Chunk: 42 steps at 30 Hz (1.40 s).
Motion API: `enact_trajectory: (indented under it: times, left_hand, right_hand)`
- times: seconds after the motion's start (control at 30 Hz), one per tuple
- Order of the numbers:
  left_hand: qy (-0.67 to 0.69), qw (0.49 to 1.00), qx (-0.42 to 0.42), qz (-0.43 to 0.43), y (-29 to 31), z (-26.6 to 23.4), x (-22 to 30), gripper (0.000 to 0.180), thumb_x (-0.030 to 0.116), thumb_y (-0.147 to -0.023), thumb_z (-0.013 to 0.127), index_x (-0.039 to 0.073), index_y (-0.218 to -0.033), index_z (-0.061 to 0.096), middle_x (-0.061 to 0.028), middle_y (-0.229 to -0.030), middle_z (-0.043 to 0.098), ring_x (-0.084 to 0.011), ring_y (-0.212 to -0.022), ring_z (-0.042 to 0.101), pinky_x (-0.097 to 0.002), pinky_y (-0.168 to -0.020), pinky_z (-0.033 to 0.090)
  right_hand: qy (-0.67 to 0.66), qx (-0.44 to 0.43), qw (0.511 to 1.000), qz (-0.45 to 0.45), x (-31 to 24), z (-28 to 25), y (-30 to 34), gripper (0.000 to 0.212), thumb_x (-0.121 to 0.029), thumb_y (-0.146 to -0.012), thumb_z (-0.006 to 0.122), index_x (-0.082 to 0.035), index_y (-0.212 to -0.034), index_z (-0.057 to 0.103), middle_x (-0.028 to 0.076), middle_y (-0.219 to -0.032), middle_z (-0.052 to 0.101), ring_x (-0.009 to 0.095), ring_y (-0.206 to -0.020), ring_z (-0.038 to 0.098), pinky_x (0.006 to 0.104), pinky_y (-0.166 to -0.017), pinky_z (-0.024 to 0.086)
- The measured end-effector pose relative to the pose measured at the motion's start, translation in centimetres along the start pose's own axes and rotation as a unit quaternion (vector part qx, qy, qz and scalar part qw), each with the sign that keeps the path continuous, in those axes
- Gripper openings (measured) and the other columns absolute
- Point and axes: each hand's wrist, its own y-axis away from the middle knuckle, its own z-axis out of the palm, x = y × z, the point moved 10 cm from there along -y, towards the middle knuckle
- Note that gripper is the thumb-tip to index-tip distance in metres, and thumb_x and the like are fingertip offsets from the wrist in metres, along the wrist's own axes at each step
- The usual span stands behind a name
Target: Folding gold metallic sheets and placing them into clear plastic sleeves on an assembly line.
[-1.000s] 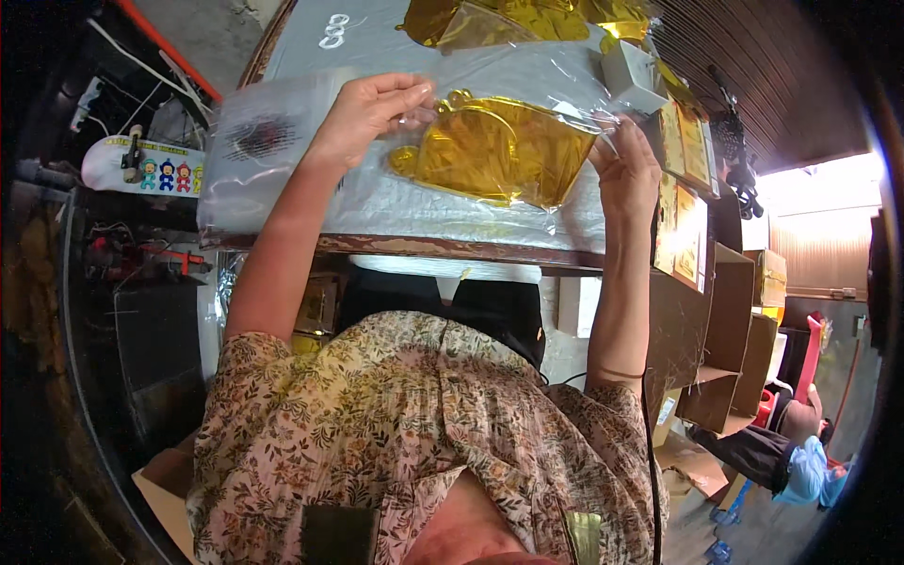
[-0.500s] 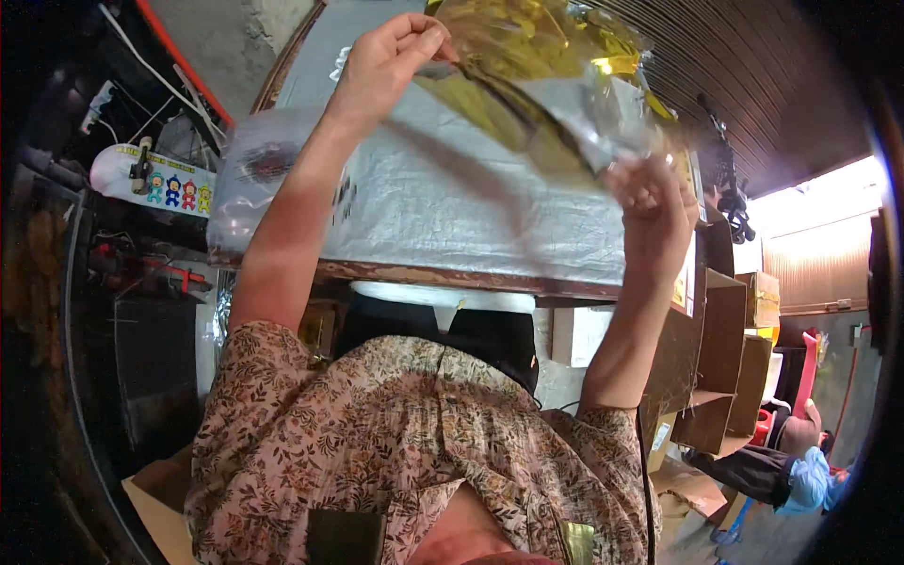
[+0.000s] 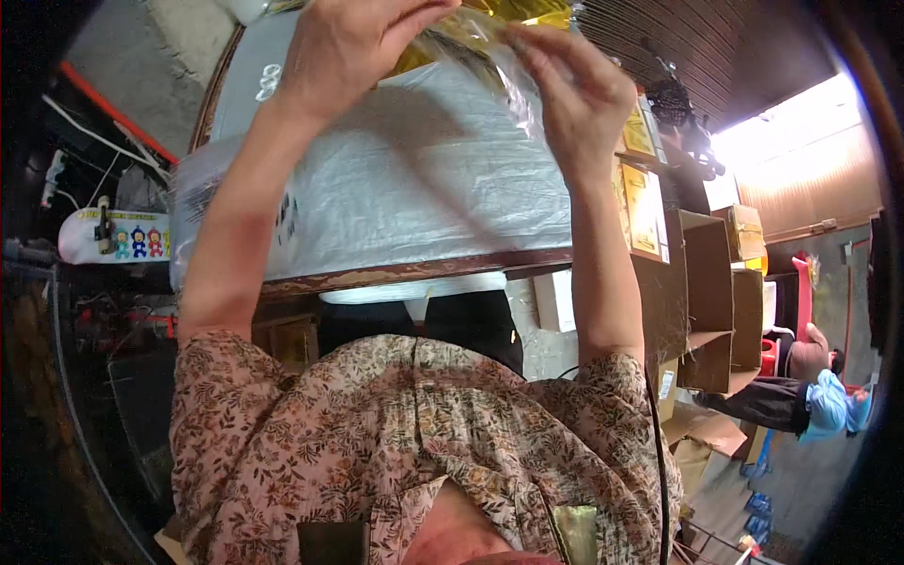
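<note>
My left hand (image 3: 344, 58) is raised over the far part of the table, its fingertips pinching the edge of a clear plastic bag or film (image 3: 516, 102). My right hand (image 3: 582, 99) pinches the same plastic a short way to the right, thumb and forefinger together. The plastic hangs creased between both hands, and its upper part leaves the picture. Behind it lies shiny yellow transparent film (image 3: 541, 13), partly cut off by the top edge. Whether the two are one piece I cannot tell.
A silvery sheet (image 3: 414, 188) covers the table. Clear plastic (image 3: 193, 202) lies over its left end. Yellow-and-white boxes (image 3: 643, 212) and open cardboard boxes (image 3: 706, 282) stand on the right. A white skateboard-like board (image 3: 85, 235) is at left. A person in blue (image 3: 829, 405) is far right.
My hands have come closer together, the right one moving left and up. The plastic stretched between them is now bunched shorter. The view has shifted slightly.
</note>
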Motion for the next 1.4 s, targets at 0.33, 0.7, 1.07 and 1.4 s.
enact_trajectory:
  times: [0.33,0.7,1.07,1.4]
  left_hand:
    - [0.110,0.939,-0.286,-0.156,13.5,7.3,12.2,0.018,0.008,-0.089,0.067,0.007,-0.105,0.074,-0.0064,-0.103,0.074,-0.0173,-0.098,0.072,-0.0306,-0.074,0.061]
    - [0.173,0.929,-0.271,-0.184,15.1,19.7,0.8,0.038,0.032,-0.101,0.057,0.013,-0.133,0.066,-0.0059,-0.141,0.062,-0.0266,-0.131,0.056,-0.0431,-0.114,0.041]
    - [0.050,0.903,-0.378,-0.199,18.6,23.2,1.4,0.063,0.055,-0.104,0.037,0.016,-0.154,0.042,-0.0002,-0.162,0.036,-0.0218,-0.150,0.030,-0.0477,-0.125,0.017]
    - [0.023,0.896,-0.399,-0.195,18.5,23.3,1.7,0.061,0.054,-0.105,0.037,0.019,-0.156,0.039,0.0017,-0.163,0.034,-0.0211,-0.152,0.027,-0.0471,-0.127,0.015]
  right_hand:
    - [0.099,-0.263,0.954,0.106,10.7,1.1,13.4,0.018,0.004,-0.091,0.064,-0.003,-0.105,0.073,0.007,-0.109,0.076,0.022,-0.112,0.069,0.0462,-0.115,0.037]
    - [0.167,-0.216,0.947,0.168,16.1,1.4,12.6,0.027,-0.005,-0.094,0.065,0.001,-0.120,0.068,0.015,-0.103,0.073,0.021,-0.095,0.071,0.0313,-0.086,0.054]
    - [0.180,-0.164,0.945,0.220,17.7,0.7,14.2,0.015,-0.010,-0.082,0.077,-0.003,-0.096,0.077,0.016,-0.086,0.069,0.032,-0.075,0.068,0.0381,-0.070,0.053]
    - [0.248,-0.191,0.936,0.157,16.8,0.0,14.3,0.014,-0.010,-0.091,0.069,-0.003,-0.102,0.072,0.016,-0.093,0.069,0.032,-0.085,0.069,0.0364,-0.073,0.053]
